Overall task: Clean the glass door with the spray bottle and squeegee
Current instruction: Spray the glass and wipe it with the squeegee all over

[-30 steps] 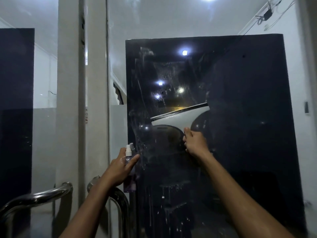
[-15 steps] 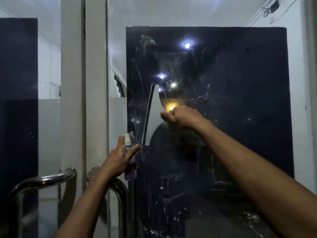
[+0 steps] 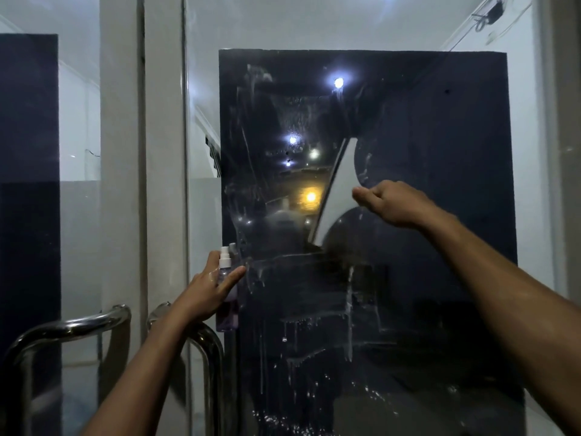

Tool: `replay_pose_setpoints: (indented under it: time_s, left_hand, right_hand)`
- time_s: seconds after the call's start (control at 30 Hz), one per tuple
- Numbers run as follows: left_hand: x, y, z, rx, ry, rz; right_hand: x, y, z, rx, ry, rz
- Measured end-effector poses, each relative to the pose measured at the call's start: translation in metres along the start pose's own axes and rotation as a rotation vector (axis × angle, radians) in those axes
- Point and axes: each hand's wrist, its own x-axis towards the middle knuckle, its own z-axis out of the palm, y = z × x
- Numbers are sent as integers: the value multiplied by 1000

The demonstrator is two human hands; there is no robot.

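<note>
- Spray bottle (image 3: 227, 287) upright in left hand (image 3: 209, 289), fingers wrapped round its clear body, forefinger stretched across the front toward the glass door (image 3: 440, 215)
- White pump nozzle on top; purple liquid in the lower part of the bottle, upper part see-through
- No readable label, brand or writing on bottle or elsewhere
- Bottle just beside the left edge of the dark pane, above the chrome door handles (image 3: 201, 335)
- Squeegee (image 3: 334, 196) against the glass near the middle of the dark pane, blade edge nearly upright and tilted, top leaning right
- Right hand (image 3: 388, 201) clenched on the squeegee's handle, knuckles forward, fingers curled, handle itself hidden inside the fist
- Wet streaks, drips and white foam specks over the lower half of the pane; smears toward its upper left
- Reflected points of light in the upper middle of the glass, one yellow glow left of the blade
</note>
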Motion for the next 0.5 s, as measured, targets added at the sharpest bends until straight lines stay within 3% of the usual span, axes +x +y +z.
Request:
replay_pose_setpoints:
  time_s: [0.17, 0.3, 0.5]
  left_hand:
    - [-1, 0, 0, 12, -3, -5]
    - [-2, 2, 0, 7, -18, 2]
    - [-6, 4, -2, -1, 42, 24]
  right_hand:
    - [15, -74, 33, 324, 27, -134]
    - [29, -111, 68, 528, 58, -77]
    - [-2, -108, 110, 448, 105, 74]
